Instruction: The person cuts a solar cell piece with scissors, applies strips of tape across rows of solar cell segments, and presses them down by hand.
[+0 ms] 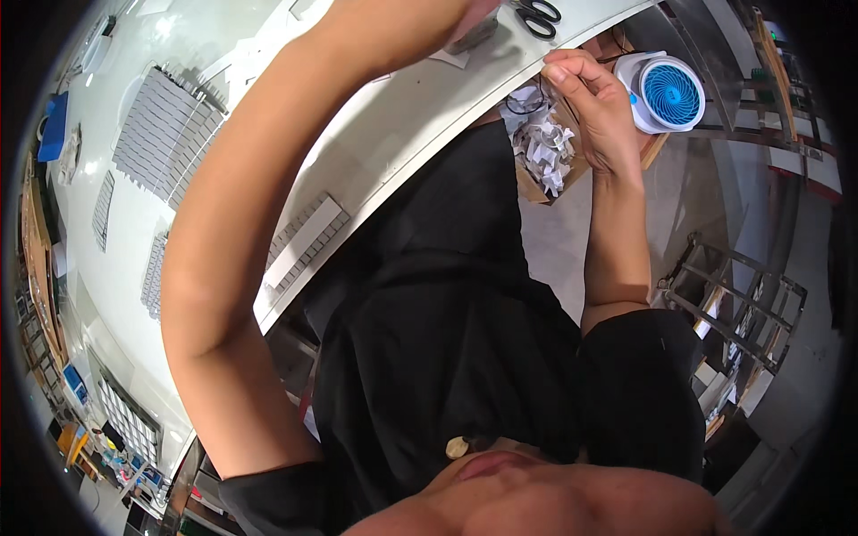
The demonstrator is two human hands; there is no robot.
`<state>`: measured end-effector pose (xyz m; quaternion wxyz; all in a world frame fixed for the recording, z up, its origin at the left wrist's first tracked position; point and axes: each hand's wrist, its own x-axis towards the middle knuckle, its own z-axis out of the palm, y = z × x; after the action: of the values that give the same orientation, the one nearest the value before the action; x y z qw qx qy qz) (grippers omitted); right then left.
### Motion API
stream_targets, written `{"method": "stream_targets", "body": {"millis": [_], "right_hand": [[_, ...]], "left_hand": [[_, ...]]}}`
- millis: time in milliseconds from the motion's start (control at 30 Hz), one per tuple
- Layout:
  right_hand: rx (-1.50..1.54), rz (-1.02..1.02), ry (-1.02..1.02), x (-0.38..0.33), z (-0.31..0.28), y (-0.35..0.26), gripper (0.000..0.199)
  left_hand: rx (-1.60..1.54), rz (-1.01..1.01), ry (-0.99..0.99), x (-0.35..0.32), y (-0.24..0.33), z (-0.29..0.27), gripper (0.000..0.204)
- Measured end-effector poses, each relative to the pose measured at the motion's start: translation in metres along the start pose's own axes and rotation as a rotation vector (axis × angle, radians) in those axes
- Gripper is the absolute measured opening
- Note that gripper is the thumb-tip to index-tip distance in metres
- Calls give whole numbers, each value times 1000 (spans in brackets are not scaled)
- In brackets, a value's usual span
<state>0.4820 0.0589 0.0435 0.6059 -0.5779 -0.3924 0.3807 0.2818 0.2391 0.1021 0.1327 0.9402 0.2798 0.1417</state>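
Black shirt (411, 330) in front; the right hand (602, 105) is at the edge of the worktop (407, 121), fingers (572, 61) pinched apparently on a cord (541, 87) looping below them. Left hand (449, 14), cropped, is farther; its grip cannot be told.

Scissors (539, 20) lie on the table (420, 116), gridded sheets (170, 125) well to their left. Beyond the table's right edge, paper scraps (547, 147) sit in a box (531, 189), with a fan (670, 94) to the box's right.
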Motion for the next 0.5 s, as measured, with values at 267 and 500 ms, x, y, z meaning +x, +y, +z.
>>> {"method": "stream_targets", "body": {"millis": [267, 500], "right_hand": [[-216, -220, -3, 19, 14, 49, 14], [-310, -301, 105, -17, 24, 57, 12]], "left_hand": [[342, 571, 297, 21, 17, -9, 16], [186, 675, 508, -16, 9, 17, 18]]}}
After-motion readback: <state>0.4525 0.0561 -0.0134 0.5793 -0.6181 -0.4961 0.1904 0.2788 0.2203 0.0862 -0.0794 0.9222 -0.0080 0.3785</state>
